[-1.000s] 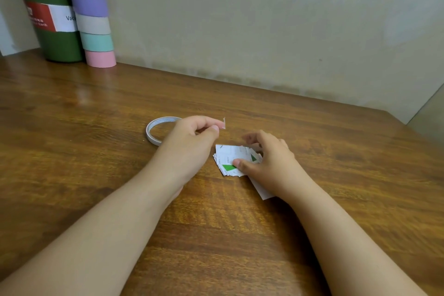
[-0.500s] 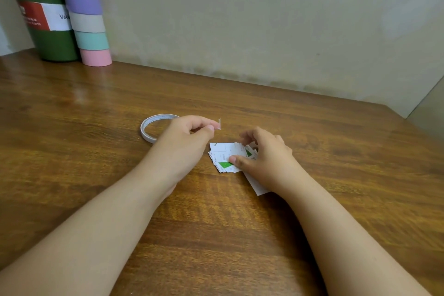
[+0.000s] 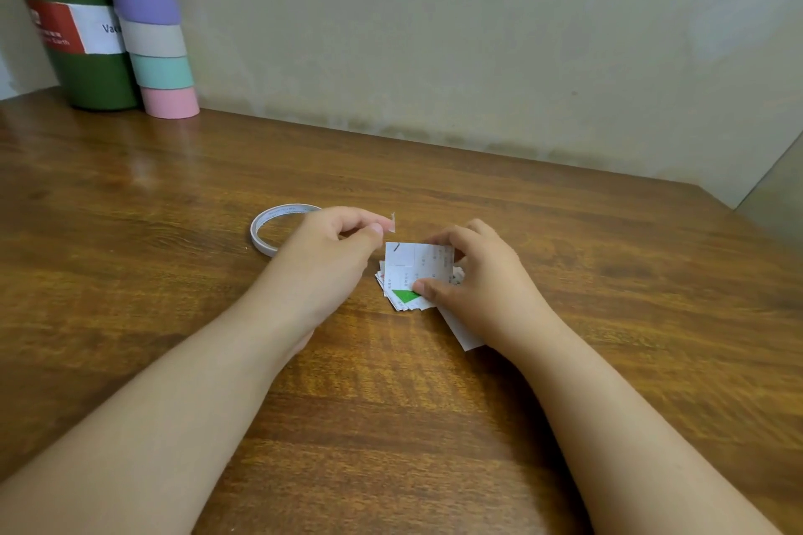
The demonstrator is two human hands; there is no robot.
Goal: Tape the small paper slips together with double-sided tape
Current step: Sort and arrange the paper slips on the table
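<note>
My left hand [image 3: 330, 256] pinches a tiny piece of tape [image 3: 392, 222] between thumb and forefinger, raised just above and to the left of the stack of paper slips [image 3: 413, 274]. My right hand [image 3: 473, 282] pinches the top slip — thumb on its near edge by the green triangle, fingers curled over the far edge — and tilts it up off the others.

The risk I see is the tape itself. It is so small that it could fold onto my fingertip or stick to itself before it reaches the paper, and then I would have to cut a fresh bit from the roll of double-sided tape [image 3: 278, 228] lying flat on the wooden table [image 3: 608, 317] behind my left hand. If I set it down crooked or over the edge, the next slip would bond skewed. The stack is fanned unevenly too, so a nudge from my right thumb could slide the lower slips out of line.

The tape piece hangs near the top slip's upper left corner, not touching it. One more slip pokes out from under my right palm, toward me. The roll sits partly hidden behind my left knuckles.
</note>
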